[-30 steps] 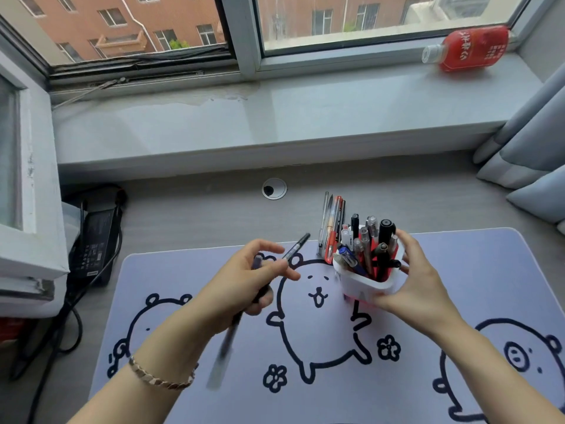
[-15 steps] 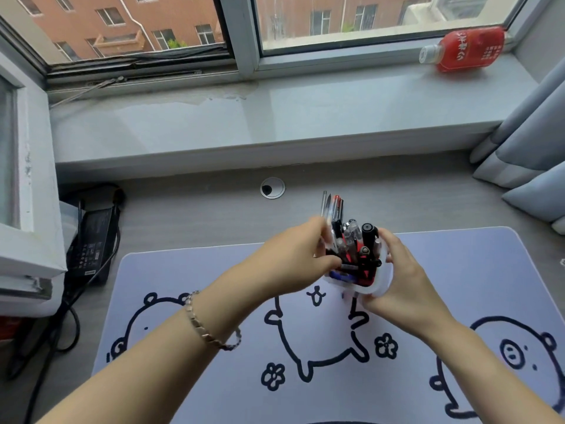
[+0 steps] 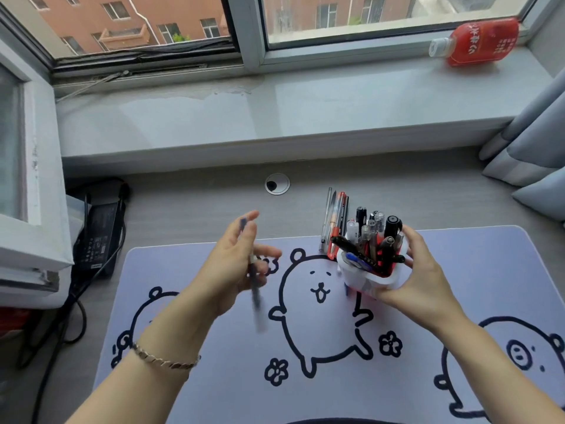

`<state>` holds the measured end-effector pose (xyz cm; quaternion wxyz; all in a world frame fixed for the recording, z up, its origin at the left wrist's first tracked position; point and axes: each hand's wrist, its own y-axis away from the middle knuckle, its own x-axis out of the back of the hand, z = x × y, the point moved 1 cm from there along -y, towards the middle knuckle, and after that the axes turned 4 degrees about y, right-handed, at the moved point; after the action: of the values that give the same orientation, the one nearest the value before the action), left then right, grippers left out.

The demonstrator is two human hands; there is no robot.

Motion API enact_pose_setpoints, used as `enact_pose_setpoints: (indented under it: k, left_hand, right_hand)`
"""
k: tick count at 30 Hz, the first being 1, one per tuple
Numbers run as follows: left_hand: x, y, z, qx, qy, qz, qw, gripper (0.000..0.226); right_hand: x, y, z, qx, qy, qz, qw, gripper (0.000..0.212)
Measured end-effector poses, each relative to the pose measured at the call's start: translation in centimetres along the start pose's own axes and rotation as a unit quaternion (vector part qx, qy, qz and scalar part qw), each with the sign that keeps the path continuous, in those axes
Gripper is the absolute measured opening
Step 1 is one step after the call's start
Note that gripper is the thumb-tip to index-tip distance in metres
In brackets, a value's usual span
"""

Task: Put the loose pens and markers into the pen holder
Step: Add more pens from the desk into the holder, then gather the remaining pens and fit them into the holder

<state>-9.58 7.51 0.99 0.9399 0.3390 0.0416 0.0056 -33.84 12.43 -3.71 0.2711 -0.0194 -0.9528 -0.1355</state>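
Grey daylight falls through the window onto a pale windowsill [image 3: 305, 111], where a red bottle [image 3: 477, 41] lies on its side near the right end. Below it runs a grey wooden desk [image 3: 189, 209] with a round cable grommet [image 3: 277, 184], and most of the near side is covered by a lilac desk mat [image 3: 474, 270] printed with black cartoon animals and flowers. At the desk's left edge sits a black power adapter [image 3: 101, 237] with its cables trailing down.

The person's right hand [image 3: 419, 280] wraps around the white pen holder [image 3: 371, 278], fingers curled about its far side and thumb underneath, tipping it toward the left. The holder is raised just over the mat, right of centre, and is crowded with pens and markers [image 3: 373, 240] that stick up and lean out.

Just behind the holder, a small row of loose pens [image 3: 334, 221] lies side by side, straddling the mat's far edge and the bare desk.

The left hand [image 3: 235, 267], a chain bracelet [image 3: 165, 359] on its wrist, hangs over the mat left of the holder and apart from it. It pinches a dark pen [image 3: 255, 289] between thumb and fingers, the other fingers loosely spread; the pen points down and is blurred.
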Motion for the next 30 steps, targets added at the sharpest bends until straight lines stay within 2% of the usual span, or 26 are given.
enact_pose_setpoints:
  k: [2, 4, 8, 12, 16, 21, 23, 26, 30]
  left_hand:
    - [0.1, 0.3, -1.1, 0.057, 0.006, 0.017, 0.998, 0.017]
    - [0.3, 0.6, -1.9, 0.098, 0.011, 0.002, 0.995, 0.024]
    - [0.8, 1.4, -2.4, 0.08, 0.035, -0.047, 0.995, 0.022]
    - [0.3, 1.9, -2.1, 0.038, -0.131, -0.069, 0.988, 0.023]
    - [-0.5, 1.6, -1.4, -0.01, -0.234, -0.065, 0.97, 0.032]
    - [-2.1, 3.8, 1.7, -0.165, -0.309, -0.106, 0.931, 0.032]
    - [-2.3, 4.7, 2.9, -0.208, -0.345, -0.11, 0.909, 0.024]
    - [-2.7, 5.4, 4.4, -0.247, -0.453, -0.091, 0.852, 0.005]
    - [-4.9, 4.3, 3.9, -0.325, -0.545, -0.087, 0.768, 0.008]
  right_hand:
    - [0.0, 0.0, -0.3, 0.004, -0.001, 0.0, 1.0, 0.093]
    - [-0.1, -0.1, -0.3, 0.005, 0.001, -0.004, 1.0, 0.093]
    - [-0.2, 0.1, -0.3, 0.014, -0.005, -0.003, 1.0, 0.09]
    - [-0.2, 0.2, -0.2, 0.014, -0.005, -0.004, 1.0, 0.091]
    - [-0.1, 0.3, -0.4, 0.015, -0.005, 0.001, 1.0, 0.089]
    - [-0.2, 0.3, 0.1, 0.012, 0.024, -0.01, 1.0, 0.094]
    - [-0.2, 0.3, 0.3, 0.021, 0.031, -0.01, 0.999, 0.094]
    - [-0.2, 0.3, 0.4, 0.031, 0.036, -0.012, 0.999, 0.093]
    - [-0.7, 0.1, 0.3, 0.055, 0.037, -0.016, 0.998, 0.09]
